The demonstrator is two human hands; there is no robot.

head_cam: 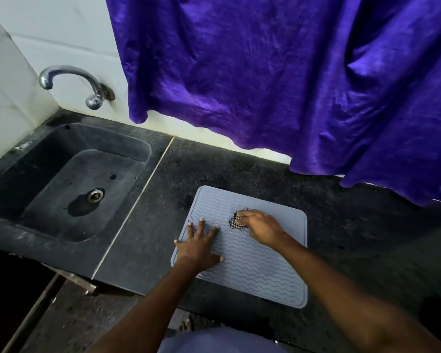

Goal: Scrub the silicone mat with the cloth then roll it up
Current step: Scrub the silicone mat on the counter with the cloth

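A grey silicone mat [255,266] with wavy ridges lies flat on the dark countertop, its near edge at the counter's front. My left hand [200,247] presses flat on the mat's left part, fingers spread. My right hand [259,226] rests on the mat's upper middle, closed over a small black-and-white checked cloth [236,222] that shows past my fingertips.
A dark stone sink [69,184] with a metal drain sits to the left, a chrome tap [71,82] above it on the tiled wall. A purple curtain [290,85] hangs behind, its hem touching the countertop [354,238] at the back right.
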